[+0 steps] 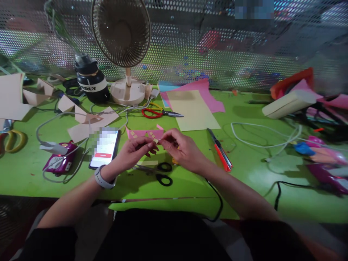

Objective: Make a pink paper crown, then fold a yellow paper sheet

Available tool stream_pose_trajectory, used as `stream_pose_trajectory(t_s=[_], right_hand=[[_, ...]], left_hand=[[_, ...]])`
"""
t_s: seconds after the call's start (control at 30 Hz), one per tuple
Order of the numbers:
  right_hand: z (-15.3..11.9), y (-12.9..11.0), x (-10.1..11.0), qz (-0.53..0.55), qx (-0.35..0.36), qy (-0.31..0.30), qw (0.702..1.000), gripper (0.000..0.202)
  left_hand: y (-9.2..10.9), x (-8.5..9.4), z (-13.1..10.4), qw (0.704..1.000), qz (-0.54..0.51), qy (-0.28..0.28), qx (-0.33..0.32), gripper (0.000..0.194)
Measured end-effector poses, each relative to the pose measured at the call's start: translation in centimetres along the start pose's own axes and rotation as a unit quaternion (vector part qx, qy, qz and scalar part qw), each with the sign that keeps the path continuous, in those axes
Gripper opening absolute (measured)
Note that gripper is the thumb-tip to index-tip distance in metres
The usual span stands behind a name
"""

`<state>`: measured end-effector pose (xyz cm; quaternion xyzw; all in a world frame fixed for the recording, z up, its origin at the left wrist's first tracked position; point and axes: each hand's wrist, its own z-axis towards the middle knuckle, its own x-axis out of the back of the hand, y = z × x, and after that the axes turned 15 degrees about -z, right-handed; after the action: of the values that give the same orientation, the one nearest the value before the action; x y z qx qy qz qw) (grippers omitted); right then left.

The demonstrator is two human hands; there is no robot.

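Note:
My left hand [137, 148] and my right hand [183, 148] meet over the middle of the table, thumbs and fingers pinched together. Between their fingertips is a small piece of pale yellow paper [156, 140]. Just behind them lies a folded pink paper strip [141, 134] bearing several small yellow pieces. Black-handled scissors [164, 180] rest below my hands, their blades in shadow. Near the blades is a narrow yellow paper strip [148, 163]. A small yellow object [174, 161], partly hidden, sits under my right hand.
A lit phone [104, 148] and a purple device [61, 159] with cables lie left. Red-handled scissors [152, 113] and yellow paper [190, 108] are behind. A red box cutter [221, 154] lies right. A fan [127, 92] and a black bottle [94, 83] stand at the back.

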<state>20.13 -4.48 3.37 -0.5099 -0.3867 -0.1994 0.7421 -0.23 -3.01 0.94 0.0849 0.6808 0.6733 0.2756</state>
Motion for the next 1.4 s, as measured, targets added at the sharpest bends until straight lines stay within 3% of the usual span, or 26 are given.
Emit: stream_pose_trajectory(t_s=[0.33, 0.6, 0.73, 0.9, 1.03, 1.1, 1.17, 1.23, 1.3, 1.4], right_hand=[[0.8, 0.4, -0.5, 0.005, 0.014, -0.029, 0.999, 0.016], [1.8, 0.7, 1.7, -0.034, 0.05, -0.168, 0.984, 0.015], [2.0, 0.7, 2.1, -0.033, 0.069, -0.204, 0.976, 0.013], [2.1, 0.8, 1.6, -0.03, 0.067, -0.189, 0.979, 0.014], [1.0, 1.2, 1.2, -0.028, 0.014, -0.079, 0.996, 0.018], [-0.4, 1.3, 0.8, -0.074, -0.002, -0.079, 0.994, 0.017], [-2.1, 1.1, 0.1, -0.165, 0.018, -0.161, 0.973, 0.016], [-3.6, 0.8, -0.8, -0.265, 0.053, -0.247, 0.931, 0.025], [-4.6, 0.3, -1.6, -0.332, 0.056, -0.288, 0.896, 0.03], [-4.9, -0.2, -2.2, -0.359, 0.051, -0.307, 0.88, 0.027]], left_hand=[[-1.1, 0.1, 0.1, 0.999, 0.003, -0.03, 0.013, 0.032], [-1.3, 0.7, 0.0, 0.997, 0.021, -0.061, 0.038, 0.027], [-1.0, 1.0, 0.0, 0.994, 0.027, -0.077, 0.066, 0.025], [-0.9, 0.9, 0.1, 0.993, 0.025, -0.077, 0.081, 0.026], [-0.6, 0.9, 0.3, 0.994, 0.016, -0.063, 0.088, 0.029], [-0.4, 1.0, 0.4, 0.995, 0.013, -0.045, 0.09, 0.03], [-0.1, 1.0, 0.5, 0.995, 0.009, -0.023, 0.095, 0.029], [0.2, 1.0, 0.5, 0.995, -0.005, -0.004, 0.097, 0.028], [0.4, 1.0, 0.6, 0.995, -0.023, 0.009, 0.1, 0.027], [0.4, 1.0, 0.7, 0.993, -0.038, 0.024, 0.106, 0.025]])
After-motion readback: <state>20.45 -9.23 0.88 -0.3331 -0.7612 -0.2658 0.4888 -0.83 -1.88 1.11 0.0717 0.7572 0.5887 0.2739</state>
